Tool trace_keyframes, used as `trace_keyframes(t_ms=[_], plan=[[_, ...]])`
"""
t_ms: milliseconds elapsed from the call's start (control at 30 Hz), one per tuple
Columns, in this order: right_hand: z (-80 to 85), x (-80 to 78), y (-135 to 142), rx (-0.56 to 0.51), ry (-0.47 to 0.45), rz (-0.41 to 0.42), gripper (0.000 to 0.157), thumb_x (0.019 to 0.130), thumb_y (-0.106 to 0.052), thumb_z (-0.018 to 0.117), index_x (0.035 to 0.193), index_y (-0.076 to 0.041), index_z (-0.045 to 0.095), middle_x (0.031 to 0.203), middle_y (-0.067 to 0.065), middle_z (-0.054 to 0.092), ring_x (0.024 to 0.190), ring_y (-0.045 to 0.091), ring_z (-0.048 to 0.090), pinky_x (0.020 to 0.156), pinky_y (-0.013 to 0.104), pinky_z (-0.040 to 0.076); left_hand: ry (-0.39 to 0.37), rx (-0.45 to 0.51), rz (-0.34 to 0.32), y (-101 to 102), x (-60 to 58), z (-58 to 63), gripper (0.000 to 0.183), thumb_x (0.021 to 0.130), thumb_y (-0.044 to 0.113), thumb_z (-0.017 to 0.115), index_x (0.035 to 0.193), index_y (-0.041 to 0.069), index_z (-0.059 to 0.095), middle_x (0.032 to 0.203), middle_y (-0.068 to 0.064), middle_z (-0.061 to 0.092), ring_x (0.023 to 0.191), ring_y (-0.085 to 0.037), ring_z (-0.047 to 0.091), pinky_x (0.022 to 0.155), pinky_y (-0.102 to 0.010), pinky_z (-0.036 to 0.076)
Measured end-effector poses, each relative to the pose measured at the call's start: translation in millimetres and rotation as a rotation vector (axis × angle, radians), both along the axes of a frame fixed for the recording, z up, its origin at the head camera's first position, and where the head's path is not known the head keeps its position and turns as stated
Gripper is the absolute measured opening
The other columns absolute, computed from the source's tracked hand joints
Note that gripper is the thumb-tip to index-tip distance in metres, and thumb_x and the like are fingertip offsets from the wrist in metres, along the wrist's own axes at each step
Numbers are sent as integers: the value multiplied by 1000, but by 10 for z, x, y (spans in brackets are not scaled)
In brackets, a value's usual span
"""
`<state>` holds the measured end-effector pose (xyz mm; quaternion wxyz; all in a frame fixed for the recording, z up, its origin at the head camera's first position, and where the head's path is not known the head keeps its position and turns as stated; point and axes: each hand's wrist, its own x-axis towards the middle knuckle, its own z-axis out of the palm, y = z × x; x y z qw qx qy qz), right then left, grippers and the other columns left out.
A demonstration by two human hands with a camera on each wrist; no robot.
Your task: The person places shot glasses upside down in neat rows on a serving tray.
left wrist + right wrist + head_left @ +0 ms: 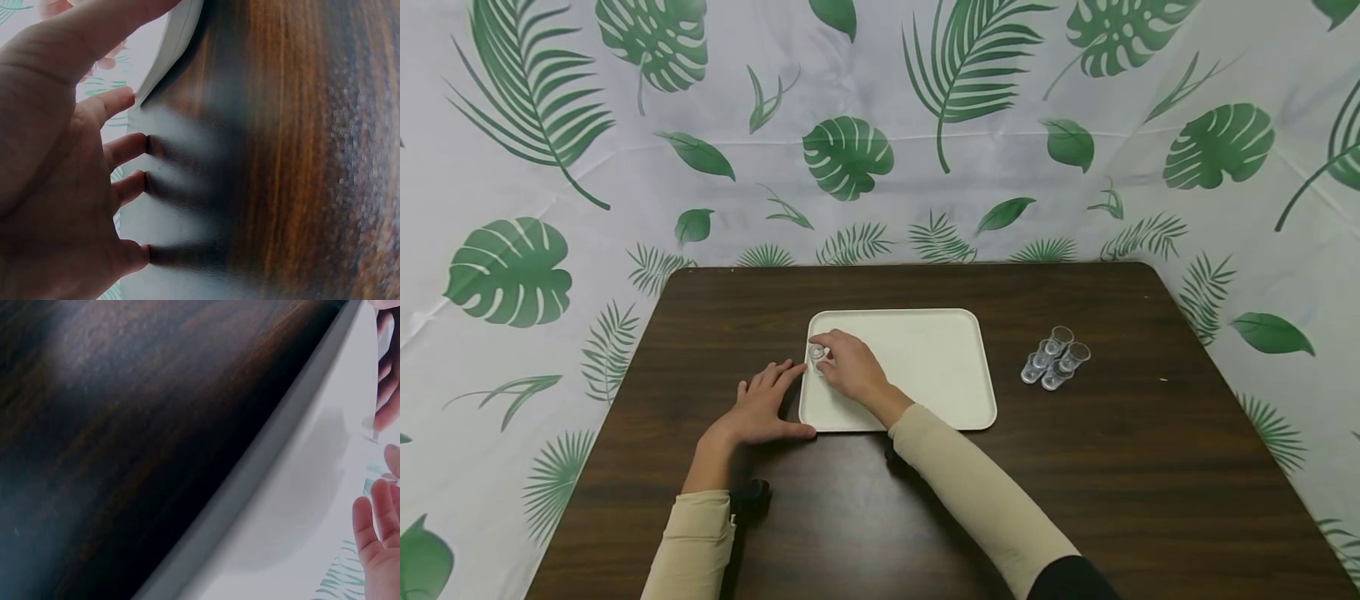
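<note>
My right hand (852, 365) is over the left end of a cream rectangular tray (917, 367). Its thumb and fingers are around a small clear shot glass (817, 353), which is at the tray's upper left. Spread wide beside the tray's left edge, my left hand (762, 408) has its thumb at the front left corner and its index fingertip at the left rim. In the left wrist view, the other fingertips (137, 181) of that hand rest on the dark table.
Several clear shot glasses (1056, 358) stand clustered on the brown wooden table (1120, 467), right of the tray. A white cloth with green leaf prints (745, 183) hangs behind the table and along both sides.
</note>
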<state>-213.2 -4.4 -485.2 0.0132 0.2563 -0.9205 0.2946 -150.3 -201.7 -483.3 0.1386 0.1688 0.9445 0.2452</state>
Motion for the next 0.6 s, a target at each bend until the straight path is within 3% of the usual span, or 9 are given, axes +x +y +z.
trace_keyframes(t_ms=[300, 600], plan=[[4, 19, 23, -26, -61, -17, 51, 90, -15, 73, 138, -18, 58, 115, -1, 63, 96, 11, 62, 81, 27, 49, -11, -5, -8, -5, -11, -12, 108, 72, 64, 77, 156, 17, 27, 159, -18, 21, 144, -45, 13, 100, -77, 10], [94, 33, 148, -99, -54, -46, 61, 85, -18, 77, 142, -16, 53, 122, 2, 59, 99, 17, 62, 84, 31, 49, 2, -6, -3, -7, 4, 7, 107, 71, 62, 79, 155, 16, 30, 158, -19, 24, 143, -46, 16, 100, -78, 10]])
